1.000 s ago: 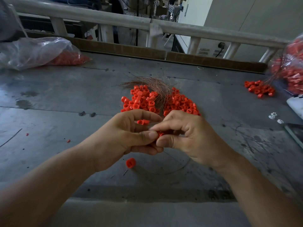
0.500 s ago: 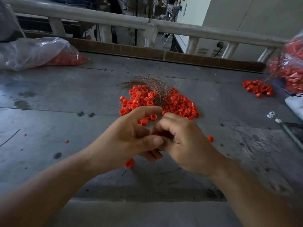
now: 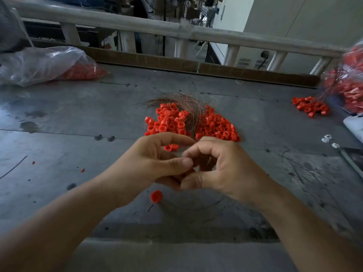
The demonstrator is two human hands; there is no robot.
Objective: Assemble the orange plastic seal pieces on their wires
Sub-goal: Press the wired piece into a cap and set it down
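My left hand (image 3: 149, 165) and my right hand (image 3: 222, 169) meet fingertip to fingertip over the grey table (image 3: 78, 118). Between them they pinch a small orange seal piece (image 3: 191, 170), mostly hidden by the fingers. Just beyond the hands lie two heaps of orange seal pieces, the left heap (image 3: 167, 122) and the right heap (image 3: 216, 126). A bundle of thin copper wires (image 3: 186, 103) lies between and behind the heaps. One loose orange piece (image 3: 156, 196) lies on the table below my left hand, with a thin wire curving off to its right.
A clear plastic bag (image 3: 45, 65) with orange pieces lies at the back left. At the right edge sit a small heap of wired seals (image 3: 309, 107) and another bag (image 3: 349, 89) of them. A white rail (image 3: 157, 28) runs behind the table.
The hands have shifted slightly toward me and apart at the knuckles. My right fingers have uncurled a little, showing a gap between thumb and forefinger.
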